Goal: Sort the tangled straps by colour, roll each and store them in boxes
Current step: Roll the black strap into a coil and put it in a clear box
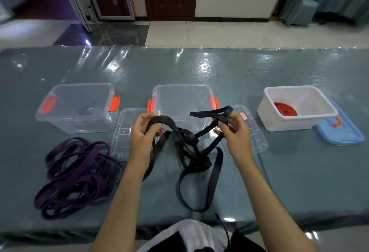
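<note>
Nearest, a loose tail of the black strap (196,153) drops off the near table edge toward the lap, so it may snag there. Left hand (142,132) grips one loop, right hand (232,127) pinches another, knot hanging between above the table (299,171); pulling apart likely tightens it (knot structure unclear). Purple strap (76,175) lies near left, close enough to re-tangle.

I can read nothing here: the only marking I see is a small white sticker with red edging (243,116) on the clear lid (257,138) by my right hand, its print too small to make out.
</note>
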